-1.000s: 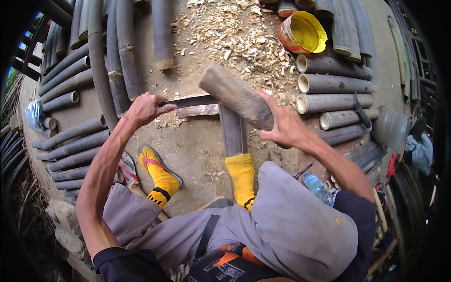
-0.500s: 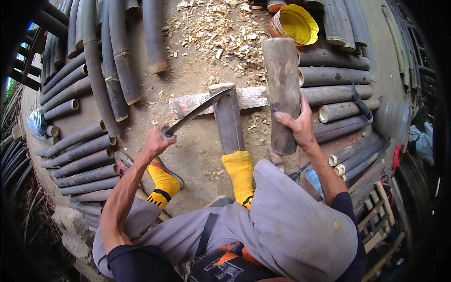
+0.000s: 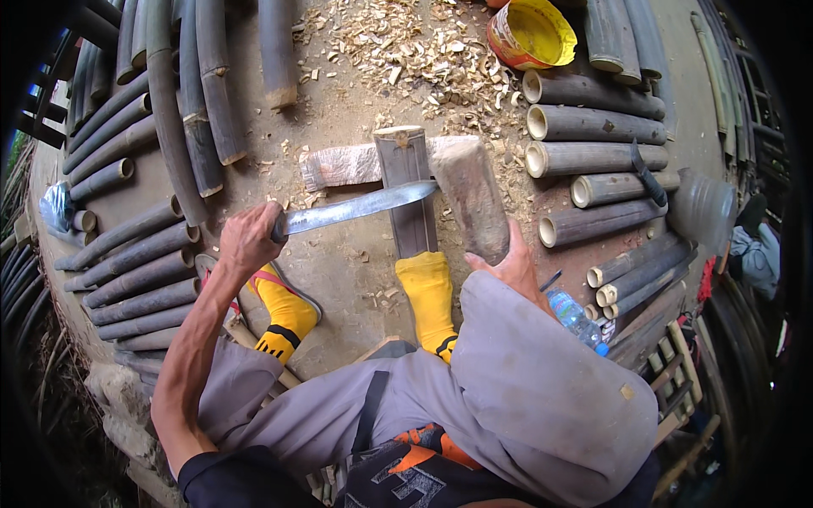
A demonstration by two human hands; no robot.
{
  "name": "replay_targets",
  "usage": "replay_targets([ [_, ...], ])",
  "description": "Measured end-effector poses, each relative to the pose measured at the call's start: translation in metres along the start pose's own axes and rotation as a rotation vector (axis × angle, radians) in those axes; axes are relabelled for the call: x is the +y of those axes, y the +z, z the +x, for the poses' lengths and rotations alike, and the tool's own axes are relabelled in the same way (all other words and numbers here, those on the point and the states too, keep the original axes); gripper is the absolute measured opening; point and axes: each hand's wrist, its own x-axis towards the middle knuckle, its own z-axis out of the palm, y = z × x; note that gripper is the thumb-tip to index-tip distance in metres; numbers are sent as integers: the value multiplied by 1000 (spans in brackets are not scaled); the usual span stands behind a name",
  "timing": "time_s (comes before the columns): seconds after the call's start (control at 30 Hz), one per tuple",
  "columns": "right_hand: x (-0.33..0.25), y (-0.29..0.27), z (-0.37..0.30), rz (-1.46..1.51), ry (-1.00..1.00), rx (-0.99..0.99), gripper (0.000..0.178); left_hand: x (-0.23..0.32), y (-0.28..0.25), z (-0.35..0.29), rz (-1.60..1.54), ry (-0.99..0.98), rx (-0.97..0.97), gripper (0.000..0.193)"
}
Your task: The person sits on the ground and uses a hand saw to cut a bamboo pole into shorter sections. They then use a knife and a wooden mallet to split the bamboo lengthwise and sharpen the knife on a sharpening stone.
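Observation:
My left hand point(image 3: 251, 234) is closed around the handle of a machete point(image 3: 356, 208). Its broad blade reaches rightward across a dark bamboo piece point(image 3: 405, 157), with the flat side showing; whether it touches the bamboo I cannot tell. My right hand point(image 3: 514, 264) grips the lower end of a thick, worn wooden block point(image 3: 470, 195), tilted beside the blade's tip. The bamboo lies over a pale, hacked wood strip point(image 3: 343, 167), and its near end meets my yellow-socked right foot point(image 3: 429, 296). My left foot point(image 3: 286, 306), in a yellow sock and sandal, rests farther left.
Wood chips point(image 3: 406, 55) cover the ground ahead. Cut bamboo lengths point(image 3: 601, 125) lie stacked at right, and more bamboo point(image 3: 140, 258) lies at left. A yellow-lined bucket point(image 3: 531, 35) stands at the far right. Near my right knee is a plastic bottle point(image 3: 577, 320); a curved dark tool point(image 3: 648, 176) rests on the right stack.
The machete has swung lower, nearer me, and turned so its flat shows. The wooden block has moved left and tipped toward the blade's tip. Both hands keep their holds.

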Motion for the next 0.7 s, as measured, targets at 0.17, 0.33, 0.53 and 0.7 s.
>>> replay_targets([
  [0.17, -5, 7, -6, 30, 103, -40, 73, 1, 3, 1, 26, 47, 7, 21],
  [0.33, -2, 8, -6, 6, 51, -28, 73, -2, 4, 2, 32, 22, -31, 21],
  [0.53, -3, 8, -5, -8, 56, -35, 72, -6, 3, 5, 40, 53, -20, 22],
  [0.7, -4, 6, -6, -1, 49, -41, 71, -7, 2, 9, 2, 70, -8, 25],
])
